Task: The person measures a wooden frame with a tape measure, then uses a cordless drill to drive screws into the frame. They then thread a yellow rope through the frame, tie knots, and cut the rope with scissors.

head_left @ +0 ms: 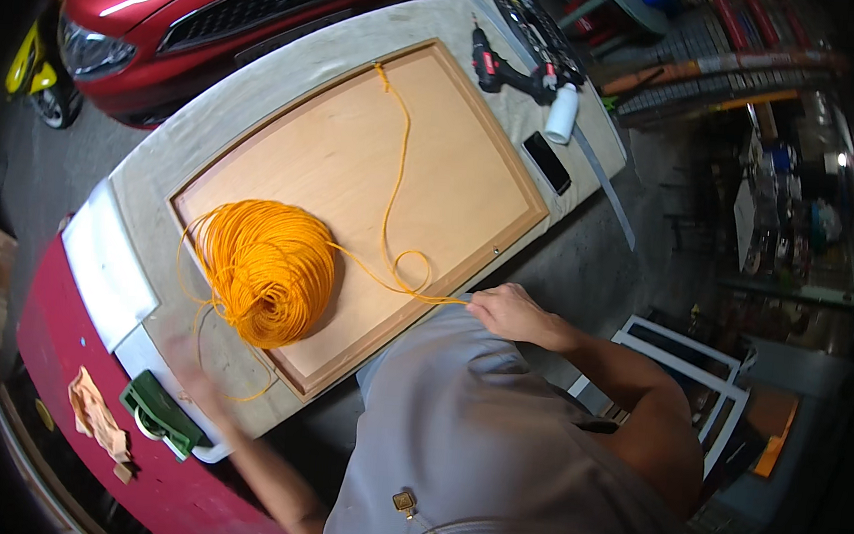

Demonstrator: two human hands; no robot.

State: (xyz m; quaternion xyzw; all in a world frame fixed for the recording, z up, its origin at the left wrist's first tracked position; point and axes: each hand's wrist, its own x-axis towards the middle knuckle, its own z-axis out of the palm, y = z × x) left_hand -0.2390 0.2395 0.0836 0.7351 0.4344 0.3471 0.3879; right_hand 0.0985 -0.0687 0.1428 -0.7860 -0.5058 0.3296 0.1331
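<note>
My right hand (pixel 512 312) is closed, pinching an orange cord (pixel 397 179) by the near edge of a shallow wooden frame with a panel (pixel 463 129). From there the cord curls in a small loop and runs to the frame's far side, where it is tied. Another stretch leads to a big coil of orange cord (pixel 282 266) lying over the frame's left corner. Motion smears my left hand (pixel 196 377), left of the coil and close to a green tool with a white roll (pixel 160 412); its fingers cannot be made out.
A cordless drill (pixel 502 72), a white bottle (pixel 561 115), a black phone (pixel 545 163) and a metal ruler (pixel 604 186) lie at the right end of the covered table (pixel 292 66). A red car (pixel 216 9) stands behind. Crumpled tan paper (pixel 99 422) lies on a red surface at left.
</note>
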